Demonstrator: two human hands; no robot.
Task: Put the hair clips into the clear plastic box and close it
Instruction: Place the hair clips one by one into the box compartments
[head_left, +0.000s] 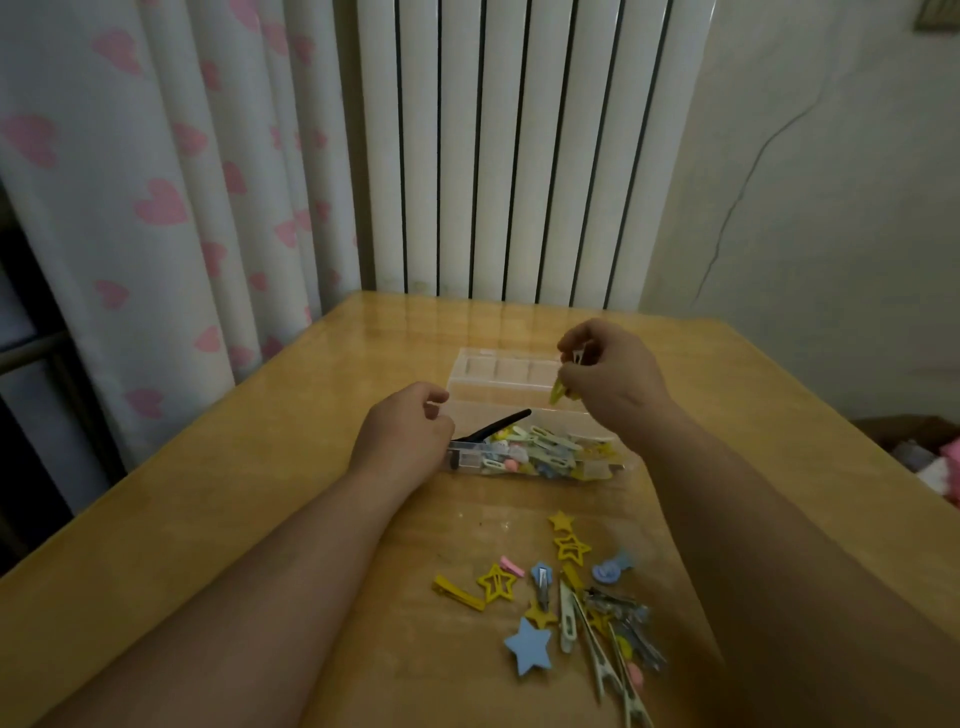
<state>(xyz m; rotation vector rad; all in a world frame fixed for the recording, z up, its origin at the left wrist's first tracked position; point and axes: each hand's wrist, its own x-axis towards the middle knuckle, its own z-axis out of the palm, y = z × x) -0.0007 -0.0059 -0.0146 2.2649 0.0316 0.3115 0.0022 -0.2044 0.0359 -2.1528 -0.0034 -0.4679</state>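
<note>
On the counter (260, 493), bare wood lies left of the clear plastic box (540, 457), its lid open. The left hand (402, 434) steadies its left end, grip curled. Above it, the right hand (608, 366) pinches a yellow clip (558, 391); loose hair clips (576, 597) lie nearer.

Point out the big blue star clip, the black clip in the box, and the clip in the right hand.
blue star clip (527, 653), head view, centre of star.
black clip (496, 427), head view, mid-shaft.
yellow-green clip (557, 391), head view, lower tip below right hand (608, 366).
</note>
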